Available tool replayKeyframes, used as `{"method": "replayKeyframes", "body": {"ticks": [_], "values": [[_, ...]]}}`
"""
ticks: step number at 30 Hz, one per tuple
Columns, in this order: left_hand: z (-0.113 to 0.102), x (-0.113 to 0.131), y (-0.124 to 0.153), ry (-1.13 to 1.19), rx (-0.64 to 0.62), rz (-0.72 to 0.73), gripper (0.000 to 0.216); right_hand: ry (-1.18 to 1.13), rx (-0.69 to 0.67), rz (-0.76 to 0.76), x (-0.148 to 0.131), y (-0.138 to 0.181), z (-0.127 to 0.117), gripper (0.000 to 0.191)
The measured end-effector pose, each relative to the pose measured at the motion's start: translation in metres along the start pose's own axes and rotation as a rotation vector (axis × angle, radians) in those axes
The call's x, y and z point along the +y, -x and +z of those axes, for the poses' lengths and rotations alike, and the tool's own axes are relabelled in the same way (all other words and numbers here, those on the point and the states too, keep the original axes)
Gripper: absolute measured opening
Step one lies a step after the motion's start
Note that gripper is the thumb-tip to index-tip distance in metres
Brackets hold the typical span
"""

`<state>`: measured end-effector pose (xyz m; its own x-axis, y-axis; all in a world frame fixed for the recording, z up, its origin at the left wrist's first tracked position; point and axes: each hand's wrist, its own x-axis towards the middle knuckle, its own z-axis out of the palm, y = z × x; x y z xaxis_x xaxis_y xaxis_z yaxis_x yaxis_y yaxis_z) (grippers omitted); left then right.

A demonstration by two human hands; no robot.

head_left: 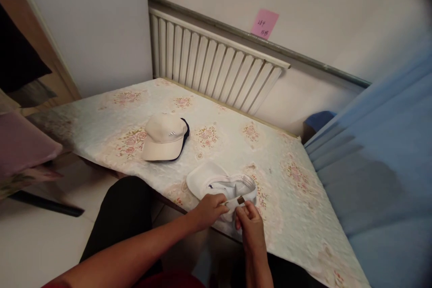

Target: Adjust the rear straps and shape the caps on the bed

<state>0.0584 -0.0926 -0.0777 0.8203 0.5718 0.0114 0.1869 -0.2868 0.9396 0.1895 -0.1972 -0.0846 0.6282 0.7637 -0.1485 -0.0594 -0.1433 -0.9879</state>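
A white baseball cap (204,179) lies at the near edge of the table, its hollow inside facing up and its brim toward the left. My left hand (209,210) is closed on the cap's back strap, left of a dark metal buckle. At the right of that buckle, my right hand (250,221) pinches the strap's other part between thumb and fingers. Farther left on the table rests a cream baseball cap (164,131) with a small logo, and a dark navy cap (185,137) shows from beneath it.
A flowered cloth (232,144) covers the table. Behind it stand a white radiator (209,60) and a wall with a pink note (265,23). A blue curtain (381,153) hangs along the right side. Pink fabric (29,144) is at the left.
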Motion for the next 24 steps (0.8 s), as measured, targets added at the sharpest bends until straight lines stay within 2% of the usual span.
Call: {"method": "replayKeyframes", "body": {"ticks": [3,6,11,16,20,22,24], "values": [[-0.011,0.019,-0.011,0.041,-0.002,0.011,0.014,-0.150,0.097,-0.077,-0.004,0.000,-0.005,0.042],[-0.022,0.039,-0.024,0.124,0.010,-0.008,0.016,-0.263,0.176,-0.105,-0.003,-0.003,-0.014,0.042],[-0.034,0.067,-0.042,0.309,-0.007,-0.060,0.023,-0.396,0.298,0.008,0.020,-0.011,-0.025,0.038],[-0.042,0.088,-0.041,0.644,-0.051,-0.133,0.031,-0.441,0.208,0.203,0.042,-0.016,-0.019,0.044],[-0.044,0.089,-0.036,0.864,-0.087,-0.114,0.033,-0.593,0.148,0.310,0.039,-0.014,-0.004,0.054],[-0.043,0.088,-0.034,0.953,-0.103,-0.100,0.034,-0.635,0.102,0.298,0.034,-0.012,0.002,0.050],[-0.042,0.089,-0.031,1.040,-0.111,-0.094,0.034,-0.568,0.032,0.212,0.031,-0.010,0.007,0.045]]}}
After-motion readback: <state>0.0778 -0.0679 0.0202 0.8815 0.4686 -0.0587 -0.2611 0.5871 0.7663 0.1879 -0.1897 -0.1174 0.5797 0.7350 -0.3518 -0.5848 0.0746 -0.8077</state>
